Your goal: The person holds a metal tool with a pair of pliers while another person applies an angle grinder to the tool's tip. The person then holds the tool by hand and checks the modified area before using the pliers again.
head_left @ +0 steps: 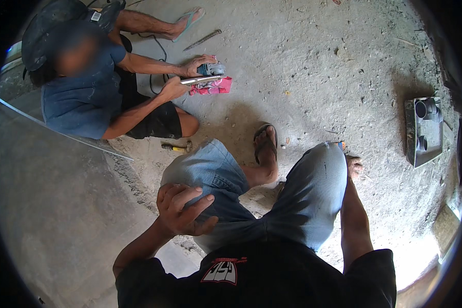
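My left hand (184, 208) hovers over my left thigh, open and holding nothing, with thumb and fingers apart. My right hand (354, 167) is low beside my right knee, its fingers curled in. What it grips, if anything, is hidden by the knee. A small orange and blue object (341, 145) shows just beyond that knee; I cannot tell whether the hand touches it. At the upper left a co-worker squats, one hand on an angle grinder (210, 69) and the other on a long flat light piece (203, 80), above a pink cloth (211, 86).
A hammer with a yellow handle (175, 148) lies near my left knee. Farther off is a flat pointed strip (203, 40). A dark tray (436, 150) with grey pipe fittings (422, 109) stands at the right. A cord (161, 51) trails beside the co-worker on the dusty floor.
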`<action>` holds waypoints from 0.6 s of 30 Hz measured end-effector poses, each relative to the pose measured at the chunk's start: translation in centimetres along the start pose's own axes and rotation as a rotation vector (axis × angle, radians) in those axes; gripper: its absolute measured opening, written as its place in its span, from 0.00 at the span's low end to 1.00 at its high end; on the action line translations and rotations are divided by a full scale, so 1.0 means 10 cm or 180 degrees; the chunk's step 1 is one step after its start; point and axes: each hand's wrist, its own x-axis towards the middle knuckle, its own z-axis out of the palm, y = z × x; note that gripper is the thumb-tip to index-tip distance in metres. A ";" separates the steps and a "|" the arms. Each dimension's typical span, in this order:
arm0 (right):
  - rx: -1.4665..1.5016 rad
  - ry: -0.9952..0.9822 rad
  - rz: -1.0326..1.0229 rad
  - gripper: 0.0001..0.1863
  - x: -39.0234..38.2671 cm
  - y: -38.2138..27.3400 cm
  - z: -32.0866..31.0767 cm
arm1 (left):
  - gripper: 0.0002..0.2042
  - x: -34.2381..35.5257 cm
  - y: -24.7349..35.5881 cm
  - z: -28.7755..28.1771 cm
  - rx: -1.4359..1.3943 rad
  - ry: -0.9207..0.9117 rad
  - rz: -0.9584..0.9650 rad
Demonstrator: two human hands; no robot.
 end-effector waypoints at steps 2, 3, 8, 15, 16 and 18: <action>0.0001 -0.0001 0.0020 0.61 -0.02 0.00 -0.03 | 0.18 0.01 0.00 0.00 -0.0007 0.0011 0.0005; 0.0000 -0.0006 0.0033 0.62 -0.04 -0.01 -0.05 | 0.18 0.01 0.00 0.00 -0.0008 0.0019 0.0006; -0.0022 0.0030 -0.0031 0.62 0.01 0.02 -0.01 | 0.18 0.04 0.01 -0.02 0.0004 0.0005 0.0011; -0.0266 0.0121 -0.0162 0.63 0.27 0.17 0.19 | 0.18 0.07 0.00 0.01 -0.0041 0.0043 0.0040; -0.0295 0.0132 -0.0220 0.64 0.22 0.12 0.17 | 0.18 0.05 0.01 0.00 -0.0021 0.0036 0.0023; -0.0351 -0.0100 -0.0240 0.63 0.14 0.06 0.12 | 0.19 0.02 0.02 -0.02 0.0008 0.0012 -0.0012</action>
